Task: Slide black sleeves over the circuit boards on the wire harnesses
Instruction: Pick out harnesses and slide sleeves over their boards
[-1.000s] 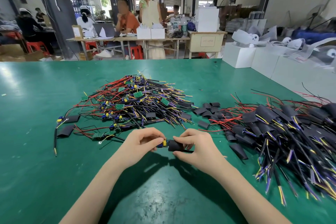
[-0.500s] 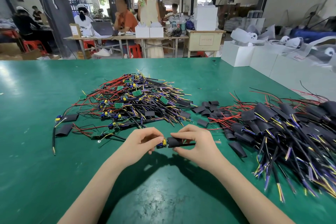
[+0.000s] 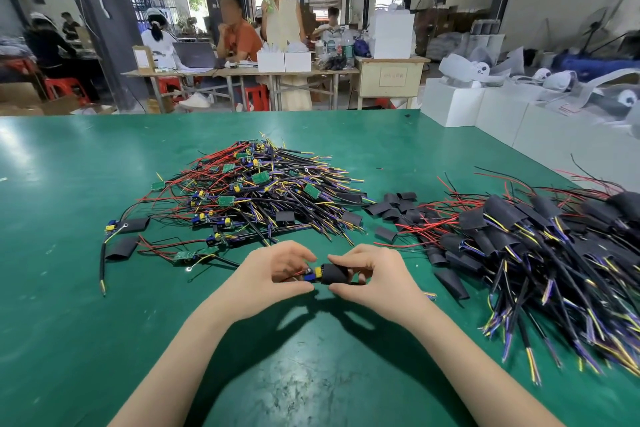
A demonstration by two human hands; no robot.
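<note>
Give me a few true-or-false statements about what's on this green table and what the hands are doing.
1. The right hand pinches a black sleeve. True.
2. The left hand lies flat on the table, holding nothing. False: it grips the board end of a harness.
3. The sleeved harnesses are piled on the right. True.
4. The bare harnesses with green boards lie nearer the person than the hands. False: they lie beyond the hands.
5. The loose sleeves between the piles are red. False: they are black.
</note>
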